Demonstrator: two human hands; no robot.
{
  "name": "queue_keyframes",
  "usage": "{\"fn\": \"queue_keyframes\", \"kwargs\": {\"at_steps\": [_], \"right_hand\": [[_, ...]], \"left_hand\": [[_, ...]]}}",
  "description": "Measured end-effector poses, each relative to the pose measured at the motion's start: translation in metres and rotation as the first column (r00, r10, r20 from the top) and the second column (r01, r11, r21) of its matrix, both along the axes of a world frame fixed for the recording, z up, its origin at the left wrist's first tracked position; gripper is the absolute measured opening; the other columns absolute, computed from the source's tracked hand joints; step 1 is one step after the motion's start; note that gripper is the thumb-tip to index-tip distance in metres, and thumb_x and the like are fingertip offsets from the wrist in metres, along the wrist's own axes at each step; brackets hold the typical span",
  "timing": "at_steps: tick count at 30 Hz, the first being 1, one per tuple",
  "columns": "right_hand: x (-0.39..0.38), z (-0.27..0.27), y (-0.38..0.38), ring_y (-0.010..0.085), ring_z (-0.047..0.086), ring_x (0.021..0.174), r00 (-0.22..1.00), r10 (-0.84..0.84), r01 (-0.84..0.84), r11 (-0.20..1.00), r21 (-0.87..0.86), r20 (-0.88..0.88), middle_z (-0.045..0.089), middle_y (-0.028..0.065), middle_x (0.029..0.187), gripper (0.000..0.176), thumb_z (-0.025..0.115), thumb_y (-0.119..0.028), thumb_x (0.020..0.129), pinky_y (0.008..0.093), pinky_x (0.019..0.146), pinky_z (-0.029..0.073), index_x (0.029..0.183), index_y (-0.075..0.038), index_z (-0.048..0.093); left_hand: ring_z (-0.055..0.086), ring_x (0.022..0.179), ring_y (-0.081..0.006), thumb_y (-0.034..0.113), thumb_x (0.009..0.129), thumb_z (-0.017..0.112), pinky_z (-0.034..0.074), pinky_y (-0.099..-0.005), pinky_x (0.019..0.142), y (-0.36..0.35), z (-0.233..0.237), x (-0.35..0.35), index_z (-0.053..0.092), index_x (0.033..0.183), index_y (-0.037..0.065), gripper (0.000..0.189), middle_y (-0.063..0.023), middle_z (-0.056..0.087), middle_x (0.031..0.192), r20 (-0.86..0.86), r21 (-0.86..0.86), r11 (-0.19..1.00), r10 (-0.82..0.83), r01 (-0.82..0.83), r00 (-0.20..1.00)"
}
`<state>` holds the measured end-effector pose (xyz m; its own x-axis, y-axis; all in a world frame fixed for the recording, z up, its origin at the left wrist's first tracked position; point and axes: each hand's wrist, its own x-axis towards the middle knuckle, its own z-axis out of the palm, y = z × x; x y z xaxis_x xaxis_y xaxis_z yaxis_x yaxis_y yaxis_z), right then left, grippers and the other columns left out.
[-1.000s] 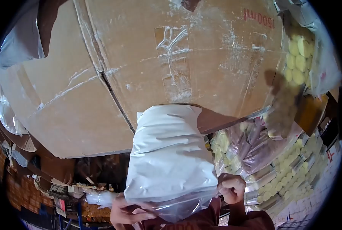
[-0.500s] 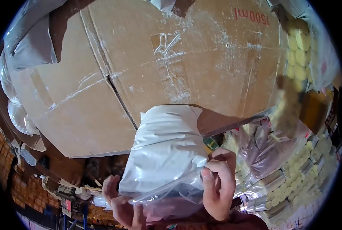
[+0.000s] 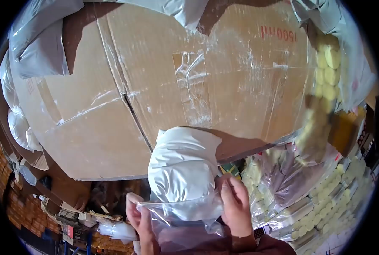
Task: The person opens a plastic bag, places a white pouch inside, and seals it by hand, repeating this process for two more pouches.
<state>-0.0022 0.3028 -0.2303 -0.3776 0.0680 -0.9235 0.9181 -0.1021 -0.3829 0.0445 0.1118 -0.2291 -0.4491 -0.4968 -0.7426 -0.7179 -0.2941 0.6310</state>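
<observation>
**Both hands grip a full white plastic bag at the near edge of a cardboard surface**

Closest to the wearer, dark red clothing shows below the hands. The left hand pinches the left end of a crumpled clear plastic film, its fingertips closed on the film's rim. The right hand is curled, grasping the right side of the film beside the bag. The film stretches between the two hands, across the near end of a plump, wrinkled, glossy white plastic bag.

The white bag lies across the near edge of a broad, flat brown cardboard surface: its far end rests on the cardboard, its near end extends past the edge.

Beyond the near edge on the left are a bundle of clear plastic and, farther left, stacked orange-brown blocks. Past the near right corner are a purplish clear plastic bag and rows of pale yellow round pieces in clear wrapping. A patch of the view near that corner is blurred.

A dark slit runs along a seam left of the cardboard's middle, and a whitish-scuffed strip of tape lies beyond the white bag. Red print reading "1500ml" appears upside down toward the far right corner. A grey-white plastic bag lies over the far left corner, and the pointed end of a pale plastic bag reaches over the far edge.
</observation>
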Motion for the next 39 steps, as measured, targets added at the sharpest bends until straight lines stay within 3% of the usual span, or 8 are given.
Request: {"fn": "queue_keyframes", "kwargs": {"at_steps": [2,7,11,15,20,24,32,39], "right_hand": [[-0.009,-0.002,-0.016,0.0027,0.035,0.065,1.0,-0.021,0.021,0.999,0.035,-0.012,0.04,-0.006,0.071,0.016,0.047,-0.014,0.099,0.0193,0.057,0.029,0.087,-0.004,0.051],[0.003,-0.012,-0.009,0.0042,0.04,0.071,0.991,-0.13,0.131,0.984,-0.121,0.016,0.047,-0.0028,0.078,0.017,0.057,-0.014,0.095,0.02,0.063,0.032,0.083,-0.002,0.054],[-0.021,-0.01,0.015,0.0123,0.052,0.078,0.955,0.09,-0.199,0.9,-0.388,-0.281,0.057,0.0084,0.091,0.017,0.075,0.001,0.076,0.0229,0.068,0.039,0.082,0.002,0.059],[-0.008,-0.016,0.017,0.0199,0.063,0.083,0.778,0.233,-0.272,0.962,0.022,-0.583,0.06,0.0142,0.107,0.017,0.075,-0.001,0.076,0.0255,0.061,0.048,0.085,-0.001,0.061],[0.001,-0.013,-0.003,0.0133,0.051,0.061,0.768,0.484,-0.405,0.874,0.268,-0.419,0.058,0.0053,0.075,0.02,0.067,-0.016,0.087,0.0263,0.057,0.04,0.083,-0.002,0.054],[-0.008,-0.013,-0.03,0.0074,0.052,0.06,0.903,0.307,-0.218,0.93,0.296,-0.299,0.06,0.0052,0.073,0.007,0.058,-0.003,0.091,0.0226,0.051,0.04,0.087,0.0,0.053],[0.019,-0.006,-0.041,0.0066,0.048,0.069,0.957,0.286,-0.22,0.831,0.511,-0.053,0.055,0.0007,0.074,0.015,0.053,-0.01,0.097,0.023,0.063,0.039,0.086,-0.001,0.055],[0.023,-0.018,-0.024,0.0098,0.058,0.083,0.889,-0.442,0.449,0.893,-0.033,0.119,0.065,0.0038,0.094,0.024,0.054,-0.022,0.098,0.0239,0.077,0.046,0.106,0.0,0.059]], "left_hand": [[0.034,0.067,-0.0053,0.008,0.086,0.057,0.033,-0.0197,0.06,-0.012,-0.024,0.024,0.038,0.084,0.007,0.019,0.0008,0.034,0.08,-0.065,-0.004,1.0,0.013,-0.013,0.998],[0.049,0.076,-0.0119,-0.003,0.084,0.056,0.042,-0.0268,0.073,-0.003,-0.054,0.017,0.046,0.09,0.003,0.013,-0.0045,0.051,0.088,-0.073,0.003,0.999,0.043,-0.043,0.996],[0.057,0.089,-0.0255,-0.004,0.081,0.057,0.046,-0.0347,0.083,-0.016,-0.057,-0.004,0.045,0.094,0.001,0.018,-0.0133,0.06,0.091,-0.28,-0.353,0.876,-0.435,0.329,0.856],[0.063,0.094,-0.0374,-0.002,0.075,0.054,0.052,-0.0428,0.079,-0.029,-0.06,-0.026,0.043,0.097,0.0,0.025,-0.0271,0.066,0.102,-0.454,-0.443,0.785,-0.612,0.432,0.647],[0.068,0.073,-0.0298,-0.007,0.074,0.059,0.052,-0.0316,0.066,-0.034,-0.052,-0.042,0.05,0.091,-0.001,0.02,-0.02,0.069,0.08,-0.365,-0.312,0.824,-0.563,0.473,0.741],[0.046,0.056,-0.0064,0.002,0.081,0.071,0.037,-0.0202,0.052,-0.029,-0.029,-0.062,0.057,0.081,-0.002,0.015,-0.0062,0.059,0.064,0.02,-0.227,0.807,-0.556,0.546,0.831],[0.039,0.069,-0.0099,0.008,0.092,0.06,0.035,-0.0248,0.061,-0.005,-0.026,-0.045,0.048,0.075,-0.007,0.026,-0.0072,0.045,0.072,0.295,0.082,0.929,-0.369,0.361,0.882],[0.045,0.073,-0.0059,0.009,0.09,0.062,0.038,-0.0226,0.066,-0.002,-0.045,-0.024,0.047,0.077,0.004,0.021,0.001,0.051,0.078,0.045,0.406,0.914,-0.033,0.012,0.998]]}}
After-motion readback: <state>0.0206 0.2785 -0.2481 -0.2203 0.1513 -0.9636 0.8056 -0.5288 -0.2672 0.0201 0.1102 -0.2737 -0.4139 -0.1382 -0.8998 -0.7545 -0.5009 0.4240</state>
